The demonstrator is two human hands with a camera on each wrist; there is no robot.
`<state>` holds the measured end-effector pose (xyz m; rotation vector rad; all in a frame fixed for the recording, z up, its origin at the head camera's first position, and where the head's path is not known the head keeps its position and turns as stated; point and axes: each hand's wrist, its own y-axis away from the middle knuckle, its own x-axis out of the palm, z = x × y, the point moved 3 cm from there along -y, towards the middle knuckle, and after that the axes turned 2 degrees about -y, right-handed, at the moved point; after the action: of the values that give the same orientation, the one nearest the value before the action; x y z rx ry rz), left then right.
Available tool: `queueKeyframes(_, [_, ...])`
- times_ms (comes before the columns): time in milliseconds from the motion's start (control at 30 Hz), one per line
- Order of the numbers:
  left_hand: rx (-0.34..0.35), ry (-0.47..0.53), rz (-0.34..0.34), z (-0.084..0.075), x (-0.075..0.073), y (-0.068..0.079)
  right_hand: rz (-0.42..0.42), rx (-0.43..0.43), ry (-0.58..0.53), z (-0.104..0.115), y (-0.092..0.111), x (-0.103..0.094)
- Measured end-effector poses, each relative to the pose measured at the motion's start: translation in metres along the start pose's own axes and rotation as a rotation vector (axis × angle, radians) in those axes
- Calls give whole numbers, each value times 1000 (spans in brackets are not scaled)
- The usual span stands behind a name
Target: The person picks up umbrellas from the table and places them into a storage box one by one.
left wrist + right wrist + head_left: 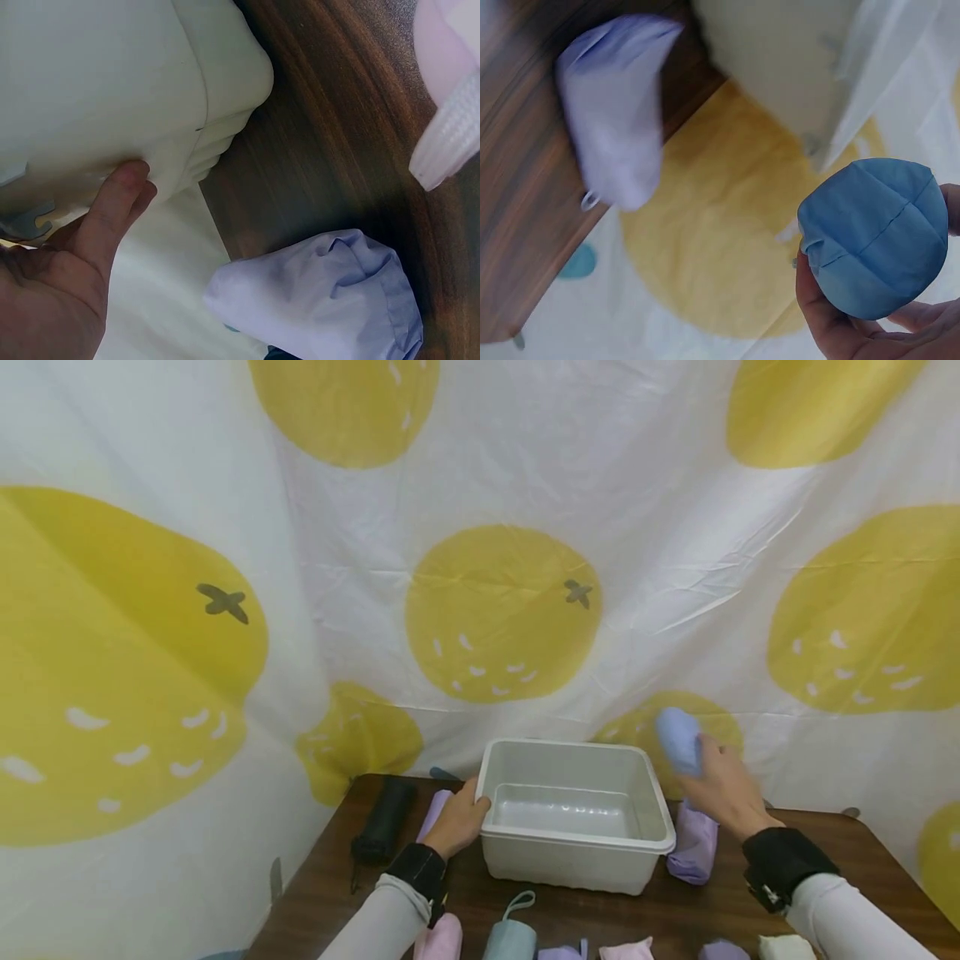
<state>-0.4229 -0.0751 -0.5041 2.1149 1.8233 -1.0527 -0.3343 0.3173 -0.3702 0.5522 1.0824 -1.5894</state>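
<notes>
A pale grey plastic bin (570, 865) stands on the brown table, its inside bare. My left hand (459, 820) holds its left rim, thumb over the edge; in the left wrist view the fingers (112, 202) press the outer wall. Up in the air to the right of the bin, my right hand (723, 783) grips a light blue folded umbrella (679, 739) in a fabric cover. The right wrist view shows that umbrella's round, seamed end (874, 236) between thumb and fingers. Below it, a purple folded umbrella (693, 845) lies against the bin's right side.
Left of the bin lie a black folded umbrella (384, 818) and a lilac one (433, 814). Along the near edge are a pink roll (439, 938), a teal one with a strap (510, 940) and several other fabric-covered things. A fruit-print curtain (660, 568) hangs behind the table.
</notes>
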Motion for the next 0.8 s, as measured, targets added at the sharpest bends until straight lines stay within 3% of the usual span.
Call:
queueKeyframes(167, [4, 13, -1, -14, -5, 6, 12, -23, -109, 16, -5, 7])
queueKeyframes(333, [-27, -17, 1, -47, -15, 19, -38, -57, -150, 25, -6, 21])
queueKeyframes(500, [-25, -9, 9, -53, -12, 21, -42, -90, -158, 32, -1, 33])
queueKeyframes(633, [31, -18, -25, -16, -1, 8, 2, -74, -155, 39, 0, 45])
queueKeyframes(733, [62, -92, -66, 43, 22, -16, 30, -80, -162, 41, -1, 57])
queueKeyframes(800, [51, -112, -78, 68, 35, -28, 46, -85, -166, 42, -1, 63])
